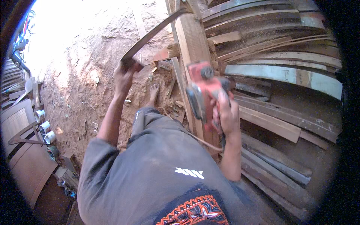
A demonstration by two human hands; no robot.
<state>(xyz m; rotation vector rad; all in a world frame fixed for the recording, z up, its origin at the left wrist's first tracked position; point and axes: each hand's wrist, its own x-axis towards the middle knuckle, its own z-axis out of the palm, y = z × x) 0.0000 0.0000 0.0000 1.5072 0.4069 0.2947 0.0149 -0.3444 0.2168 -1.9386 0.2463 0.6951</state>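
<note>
My right hand (228,112) is wrapped round the rear handle of a red electric planer (210,84) with a black knob. The planer is tilted and slightly blurred, over the near part of a long wooden beam (192,37); whether its sole touches the wood, I cannot tell. Off to the left, my left hand (124,77) grips the near end of a long, narrow wooden strip (155,33). From there the strip slants away to the right, and its far end meets the top of the beam. A cord (205,142) runs beside the planer near my body.
Many planks (270,73) lie stacked on the right. Brown earth floor (93,56) with scraps spreads to the left, where several small buckets (45,127) stand near wooden panels (33,165). My bare foot (153,91) is beside wood offcuts (162,55) left of the beam.
</note>
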